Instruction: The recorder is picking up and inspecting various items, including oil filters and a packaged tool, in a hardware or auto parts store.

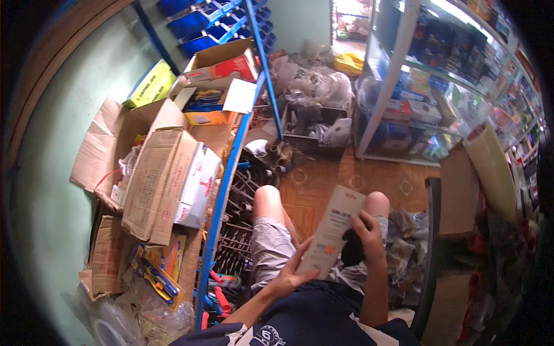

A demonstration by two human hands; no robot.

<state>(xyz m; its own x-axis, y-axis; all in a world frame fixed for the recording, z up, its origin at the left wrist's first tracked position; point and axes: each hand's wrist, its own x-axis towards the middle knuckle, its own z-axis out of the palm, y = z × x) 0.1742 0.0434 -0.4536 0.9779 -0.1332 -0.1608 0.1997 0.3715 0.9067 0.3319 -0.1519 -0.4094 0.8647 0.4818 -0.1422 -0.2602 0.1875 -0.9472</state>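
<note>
Over my lap I hold a long, flat, cream-coloured package [333, 232] with dark print and a small orange mark, tilted with its top leaning right. My left hand [294, 275] grips its lower left side, thumb across the front. At the upper right edge, my right hand [368, 230] has its fingers bent against the package. Just below those fingers is a black thing [352, 249], partly behind the package; its kind I cannot make out, nor whether the right hand holds it.
Left, a blue-framed shelf [214, 245] bears open cardboard boxes [151, 184] and packaged tools [158, 282]. Metal parts and red-handled tools [222, 300] lie beneath. Ahead stands a crate [303, 137] of plastic-wrapped goods beside a glass cabinet [381, 98]. Bagged items [407, 254] lie right of my legs.
</note>
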